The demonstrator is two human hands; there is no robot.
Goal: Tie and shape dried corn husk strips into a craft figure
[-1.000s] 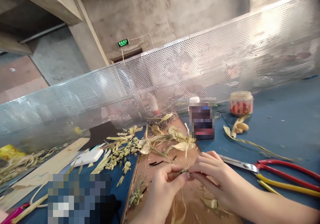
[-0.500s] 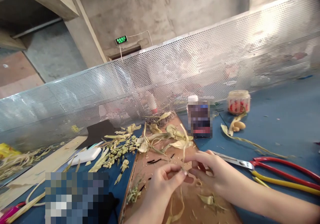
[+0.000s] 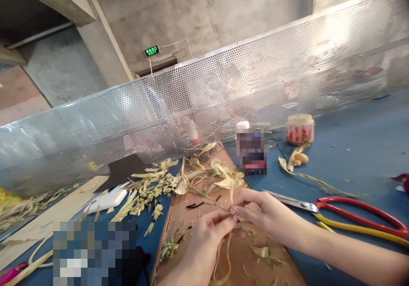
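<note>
Over a brown board (image 3: 201, 235), my left hand (image 3: 212, 230) and my right hand (image 3: 258, 211) meet with their fingertips pinched together. Between them runs a strip of dried husk (image 3: 228, 252); its tail hangs down in a loop below my fingers, and a pale end stands above them. A tiny piece at the fingertips is too small to make out. Just beyond my hands lie pale dried husk leaves (image 3: 220, 173). Curled husk scraps (image 3: 263, 252) are scattered on the board near my right wrist.
Scissors (image 3: 315, 207) with red and yellow handles lie right of my right hand. Behind them are a glass jar (image 3: 300, 129) and a phone (image 3: 254, 166) propped upright. Small knotted husk pieces (image 3: 153, 196) and a white case (image 3: 107, 200) sit left. A perforated metal screen (image 3: 153, 111) stands behind.
My right hand has shifted slightly left and closed in on my left fingertips. The pale strip end above the fingers now stands lower. The whole view has moved slightly.
</note>
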